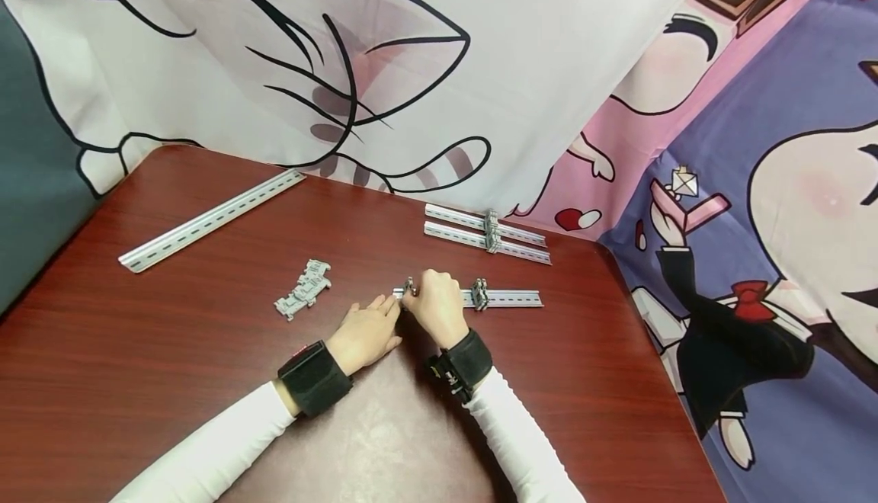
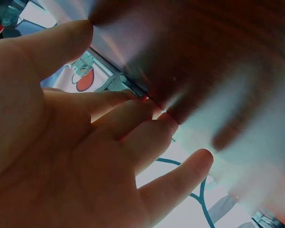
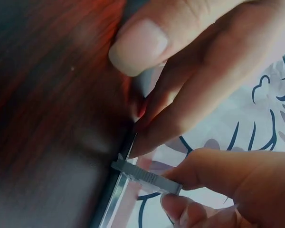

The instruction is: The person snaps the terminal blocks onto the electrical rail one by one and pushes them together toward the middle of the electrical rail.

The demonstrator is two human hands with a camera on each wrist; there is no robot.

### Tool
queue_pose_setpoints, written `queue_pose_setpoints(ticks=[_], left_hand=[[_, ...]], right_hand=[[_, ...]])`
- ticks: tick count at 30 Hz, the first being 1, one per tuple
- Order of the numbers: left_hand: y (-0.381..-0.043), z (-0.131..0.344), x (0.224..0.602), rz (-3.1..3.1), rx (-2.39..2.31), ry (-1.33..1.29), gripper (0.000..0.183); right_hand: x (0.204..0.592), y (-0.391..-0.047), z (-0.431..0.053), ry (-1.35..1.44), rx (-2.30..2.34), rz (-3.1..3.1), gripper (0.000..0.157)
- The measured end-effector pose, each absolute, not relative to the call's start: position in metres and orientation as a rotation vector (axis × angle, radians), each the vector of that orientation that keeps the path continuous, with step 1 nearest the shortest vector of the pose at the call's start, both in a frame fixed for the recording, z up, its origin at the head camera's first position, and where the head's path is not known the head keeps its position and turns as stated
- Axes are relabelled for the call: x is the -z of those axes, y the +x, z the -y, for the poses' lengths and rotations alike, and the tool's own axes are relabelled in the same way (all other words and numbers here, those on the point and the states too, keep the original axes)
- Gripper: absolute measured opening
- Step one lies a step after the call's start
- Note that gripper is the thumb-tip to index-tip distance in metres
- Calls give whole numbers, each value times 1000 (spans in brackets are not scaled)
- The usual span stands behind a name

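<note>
A short slotted metal DIN rail (image 1: 511, 299) lies in front of both hands. My right hand (image 1: 437, 306) pinches a thin grey terminal block (image 3: 147, 176) between thumb and finger, its lower end right at the rail. The left hand (image 1: 366, 333) lies low on the table with fingers extended, their tips right at the rail's left end. Farther right on the same rail sits another small group of grey blocks (image 1: 479, 294). In the head view, the right hand hides part of the rail.
Several loose grey terminal blocks (image 1: 304, 289) lie left of the hands. A long pair of rails (image 1: 213, 217) stretches across the back left. Two parallel rails (image 1: 456, 235) with grey blocks (image 1: 491, 230) across them lie at the back right. A printed cloth (image 1: 549, 46) hangs behind the table.
</note>
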State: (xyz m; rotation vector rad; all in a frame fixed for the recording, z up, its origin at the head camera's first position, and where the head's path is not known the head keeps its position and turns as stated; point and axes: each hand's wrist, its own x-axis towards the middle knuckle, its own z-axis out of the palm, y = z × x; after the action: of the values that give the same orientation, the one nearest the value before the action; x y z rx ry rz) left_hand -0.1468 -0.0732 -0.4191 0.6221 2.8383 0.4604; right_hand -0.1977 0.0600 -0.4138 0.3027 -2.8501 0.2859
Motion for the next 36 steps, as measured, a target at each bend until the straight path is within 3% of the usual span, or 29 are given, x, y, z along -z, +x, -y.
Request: queue_pose_setpoints(ticks=[7, 36], left_hand=[[-146, 75, 420, -2831, -462, 625, 58], [-143, 70, 418, -2823, -501, 595, 58]], right_hand=[[414, -200, -72, 247, -266, 2859, 47], [420, -206, -141, 31, -310, 2777, 42]])
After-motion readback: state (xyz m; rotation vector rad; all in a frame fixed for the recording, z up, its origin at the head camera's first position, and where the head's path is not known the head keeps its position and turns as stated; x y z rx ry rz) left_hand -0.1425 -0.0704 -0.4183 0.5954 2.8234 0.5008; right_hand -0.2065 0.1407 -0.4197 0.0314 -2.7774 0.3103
